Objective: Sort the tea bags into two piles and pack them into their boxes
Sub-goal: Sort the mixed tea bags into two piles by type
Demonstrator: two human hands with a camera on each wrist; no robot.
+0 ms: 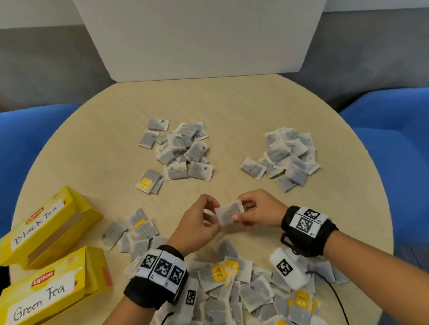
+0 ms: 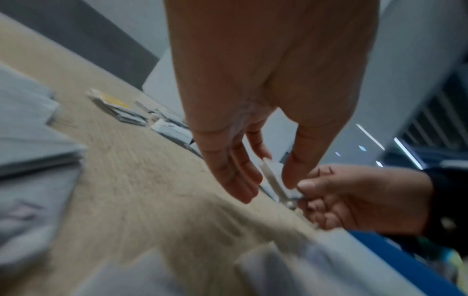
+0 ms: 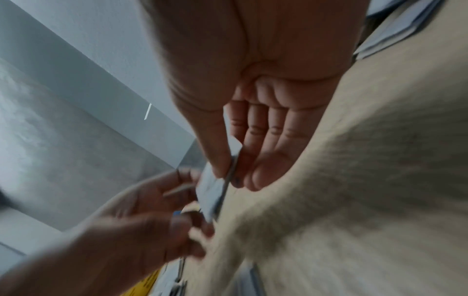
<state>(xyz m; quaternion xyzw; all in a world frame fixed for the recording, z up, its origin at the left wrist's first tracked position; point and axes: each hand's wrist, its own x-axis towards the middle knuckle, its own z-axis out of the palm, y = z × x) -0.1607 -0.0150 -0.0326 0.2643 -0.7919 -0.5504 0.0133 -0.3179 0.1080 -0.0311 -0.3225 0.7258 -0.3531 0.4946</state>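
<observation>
Above the middle of the table, both hands hold one grey tea bag [image 1: 229, 212] between them. My left hand [image 1: 215, 215] pinches its left edge and my right hand [image 1: 240, 210] pinches its right edge. The left wrist view shows the tea bag [image 2: 273, 180] edge-on between the left hand's [image 2: 271, 178] thumb and fingers. In the right wrist view the right hand [image 3: 233, 174] grips the tea bag [image 3: 210, 192] with thumb against fingers. One sorted pile [image 1: 181, 150] lies at centre back, another pile [image 1: 286, 158] at the right. A mixed heap [image 1: 239, 295] lies under my wrists.
Two yellow Lipton boxes lie open on the table's left: "Black Tea" [image 1: 44, 228] and, nearer, "Green Tea" [image 1: 45, 293]. A few loose bags [image 1: 132, 233] lie beside them. The round table [image 1: 227, 100] has a white board [image 1: 203, 27] behind it and blue chairs [image 1: 2, 152] on both sides.
</observation>
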